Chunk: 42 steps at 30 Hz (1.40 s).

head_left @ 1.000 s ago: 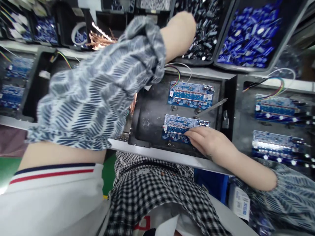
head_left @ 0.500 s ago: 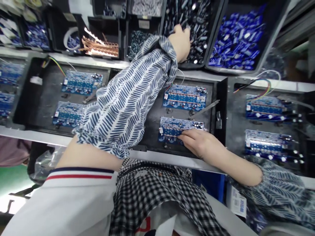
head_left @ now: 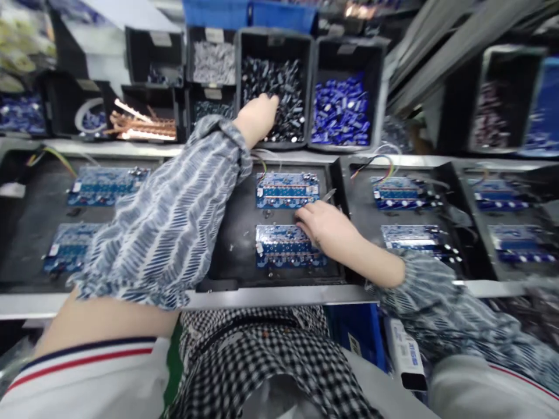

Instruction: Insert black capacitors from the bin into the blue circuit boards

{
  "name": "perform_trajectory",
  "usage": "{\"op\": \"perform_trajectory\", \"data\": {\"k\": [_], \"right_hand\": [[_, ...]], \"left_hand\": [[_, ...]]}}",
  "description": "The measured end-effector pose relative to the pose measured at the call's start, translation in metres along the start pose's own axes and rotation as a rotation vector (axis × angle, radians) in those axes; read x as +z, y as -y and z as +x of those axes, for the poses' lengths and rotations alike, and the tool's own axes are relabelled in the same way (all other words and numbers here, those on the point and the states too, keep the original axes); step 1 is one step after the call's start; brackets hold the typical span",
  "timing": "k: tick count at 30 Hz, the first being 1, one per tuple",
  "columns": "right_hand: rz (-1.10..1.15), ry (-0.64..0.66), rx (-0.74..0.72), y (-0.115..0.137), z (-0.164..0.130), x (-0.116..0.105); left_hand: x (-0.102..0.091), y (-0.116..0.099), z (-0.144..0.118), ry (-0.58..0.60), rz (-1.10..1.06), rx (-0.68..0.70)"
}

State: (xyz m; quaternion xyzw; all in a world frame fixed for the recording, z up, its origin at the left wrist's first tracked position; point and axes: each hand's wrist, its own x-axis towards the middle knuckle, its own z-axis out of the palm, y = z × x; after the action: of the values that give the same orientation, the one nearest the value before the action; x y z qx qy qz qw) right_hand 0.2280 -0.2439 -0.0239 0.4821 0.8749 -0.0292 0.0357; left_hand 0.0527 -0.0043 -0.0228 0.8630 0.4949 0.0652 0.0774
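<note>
My left hand (head_left: 258, 119) reaches into the bin of black capacitors (head_left: 286, 87), its fingers curled closed at the near left of the pile. What those fingers hold, if anything, is hidden. My right hand (head_left: 329, 228) hovers at the upper right of the lower blue circuit board (head_left: 279, 250), fingers pinched together. I cannot make out anything between them. Just above lies the upper blue circuit board (head_left: 286, 189) in the same black tray (head_left: 236, 250). A flat metal strip (head_left: 329, 194) sticks out behind my right hand.
Right of the black capacitors stands a bin of blue capacitors (head_left: 343, 110). Copper-coloured strips (head_left: 142, 123) jut from a bin at the left. More trays with circuit boards (head_left: 406, 195) line up on both sides. A metal rail (head_left: 271, 298) runs along the front.
The view has shifted, showing more of the right side. My right hand has moved from the lower board's front part up to its top right corner. My left hand stays in the black capacitor bin.
</note>
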Motion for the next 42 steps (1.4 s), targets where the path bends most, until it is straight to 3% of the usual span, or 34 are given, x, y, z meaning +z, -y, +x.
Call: {"op": "perform_trajectory", "data": {"k": [3, 10, 14, 16, 18, 23, 27, 29, 31, 33, 35, 37, 42], "right_hand": [[0.104, 0.02, -0.01, -0.006, -0.004, -0.002], [0.054, -0.08, 0.127, -0.017, -0.069, 0.009], [0.072, -0.302, 0.096, -0.02, -0.077, -0.001], [0.086, -0.427, 0.087, -0.022, -0.07, -0.013], [0.117, -0.511, 0.065, -0.022, -0.059, -0.026], [0.22, -0.613, -0.09, -0.011, -0.02, -0.04], [0.193, -0.489, -0.248, 0.004, -0.003, -0.034], [0.185, -0.373, -0.35, 0.008, -0.007, -0.032], [0.212, -0.341, -0.404, 0.004, -0.014, -0.034], [0.252, -0.413, -0.29, -0.009, -0.02, -0.037], [0.268, -0.468, -0.055, -0.03, -0.02, -0.035], [0.241, -0.38, 0.098, -0.052, -0.013, -0.027], [0.155, -0.079, 0.133, -0.081, 0.015, 0.004]], "left_hand": [[-0.007, 0.004, 0.005, -0.057, 0.029, 0.013], [-0.021, 0.009, 0.003, -0.004, -0.185, -0.041], [-0.027, 0.01, 0.004, -0.101, -0.264, -0.056], [-0.033, 0.004, -0.004, -0.14, -0.442, -0.074], [-0.039, -0.011, -0.024, -0.106, -0.767, -0.103], [-0.038, -0.066, -0.109, 0.178, -1.447, -0.247], [-0.019, -0.094, -0.165, 0.346, -1.8, -0.443], [-0.01, -0.101, -0.181, 0.402, -1.911, -0.548], [-0.004, -0.104, -0.19, 0.46, -1.989, -0.633], [0.0, -0.104, -0.193, 0.534, -2.062, -0.677], [0.004, -0.102, -0.192, 0.61, -2.135, -0.707], [0.007, -0.1, -0.191, 0.699, -2.179, -0.74], [0.017, -0.097, -0.19, 0.882, -2.157, -0.696]]}}
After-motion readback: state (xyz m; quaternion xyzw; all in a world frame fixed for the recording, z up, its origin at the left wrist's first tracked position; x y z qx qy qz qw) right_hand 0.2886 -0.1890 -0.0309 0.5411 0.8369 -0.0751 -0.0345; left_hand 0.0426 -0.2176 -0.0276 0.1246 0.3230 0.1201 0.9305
